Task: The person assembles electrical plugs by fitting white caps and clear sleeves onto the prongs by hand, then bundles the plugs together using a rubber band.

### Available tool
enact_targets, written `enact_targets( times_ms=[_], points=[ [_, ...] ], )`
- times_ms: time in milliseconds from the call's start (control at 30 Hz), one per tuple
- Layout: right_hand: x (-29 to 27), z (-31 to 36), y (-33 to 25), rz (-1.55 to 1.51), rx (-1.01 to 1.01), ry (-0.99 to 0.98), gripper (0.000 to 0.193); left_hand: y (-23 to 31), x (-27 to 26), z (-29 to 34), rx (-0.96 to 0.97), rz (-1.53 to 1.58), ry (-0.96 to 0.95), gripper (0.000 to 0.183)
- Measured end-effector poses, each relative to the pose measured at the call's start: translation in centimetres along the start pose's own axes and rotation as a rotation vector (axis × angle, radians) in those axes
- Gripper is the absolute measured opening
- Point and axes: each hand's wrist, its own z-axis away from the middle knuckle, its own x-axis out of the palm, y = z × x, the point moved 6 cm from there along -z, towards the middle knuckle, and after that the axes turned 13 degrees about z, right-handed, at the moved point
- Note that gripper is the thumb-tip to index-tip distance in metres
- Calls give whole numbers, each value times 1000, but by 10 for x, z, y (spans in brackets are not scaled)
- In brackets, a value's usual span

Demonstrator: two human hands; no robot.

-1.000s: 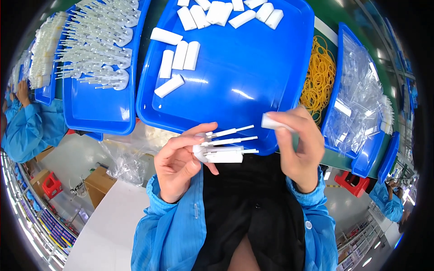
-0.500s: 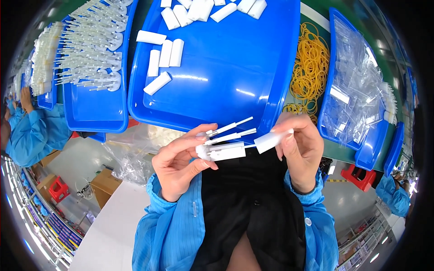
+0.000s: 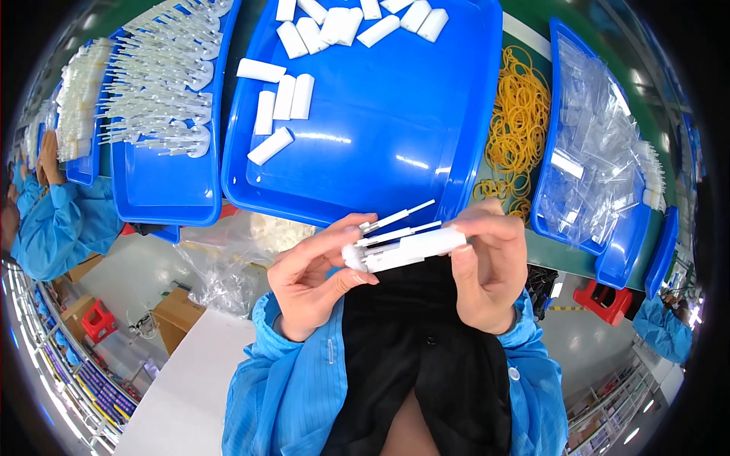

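Observation:
My left hand [image 3: 304, 280] pinches a white plastic piece [image 3: 354, 257] by its rounded base, with several thin prongs pointing right. One of those prongs runs into a white half-round sleeve [image 3: 432, 242], which lies over its outer part. The sleeve's far end is gripped between the thumb and fingers of my right hand [image 3: 493, 266]. Both hands are just in front of a big blue tray [image 3: 357, 171], where several similar white sleeves [image 3: 285, 97] lie at the left and far side.
To the left, a blue tray [image 3: 163, 204] holds many white pronged pieces [image 3: 163, 91]. Yellow rubber bands [image 3: 517, 114] are heaped right of the big tray, beside a blue tray of clear plastic pieces [image 3: 593, 144]. A clear bag [image 3: 220, 273] hangs near my left arm. A co-worker's blue sleeve [image 3: 72, 228] shows at far left.
My right hand has moved left, bringing the sleeve from the prong's tip farther along it toward the base. My left hand still grips the pronged piece, shifted slightly right.

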Motion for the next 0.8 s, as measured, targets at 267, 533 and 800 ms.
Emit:
enact_targets(
  times_ms=[267, 533, 800],
  points=[
    [16, -12, -17, 284, -271, -291, 25, -3, -12, 1, -69, 73, -25, 48],
    [45, -28, -19, 158, -146, -490, 30, 7, -33, 3, 26, 125, -90, 43],
    [103, -93, -29, 1063, -572, -254, 27, 8, -54, 9, -53, 457, -40, 45]
  ],
)
